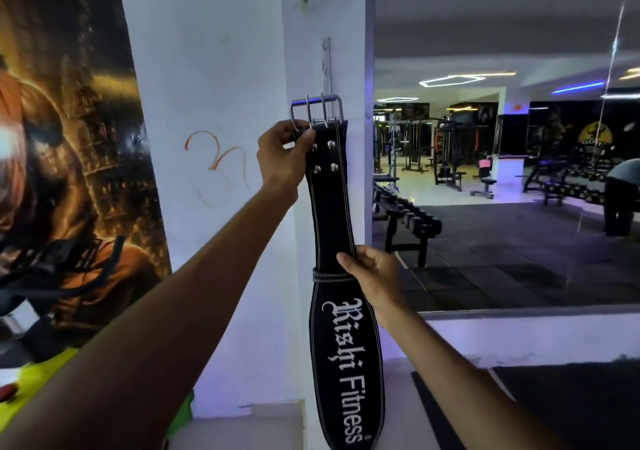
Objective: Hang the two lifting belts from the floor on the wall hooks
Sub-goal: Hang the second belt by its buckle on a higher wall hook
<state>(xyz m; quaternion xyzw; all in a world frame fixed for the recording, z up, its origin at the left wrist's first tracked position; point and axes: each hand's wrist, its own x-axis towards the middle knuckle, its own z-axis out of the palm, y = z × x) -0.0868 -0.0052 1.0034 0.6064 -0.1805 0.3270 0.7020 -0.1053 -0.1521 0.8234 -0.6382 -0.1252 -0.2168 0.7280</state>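
A black lifting belt (332,207) with white stitching and white lettering hangs upright against a white pillar. Its steel double-prong buckle (316,110) sits at the foot of a metal wall hook strip (326,65); I cannot tell whether the buckle is caught on a hook. My left hand (284,151) pinches the belt's top just under the buckle. My right hand (372,271) grips the belt's right edge lower down, beside its keeper loop. Only one belt is in view.
A large wall mirror (502,172) to the right reflects dumbbell racks, benches and a bent-over person. A dark poster (69,138) covers the wall on the left. A black floor mat (571,408) lies at lower right, and a yellow-green object (41,377) at lower left.
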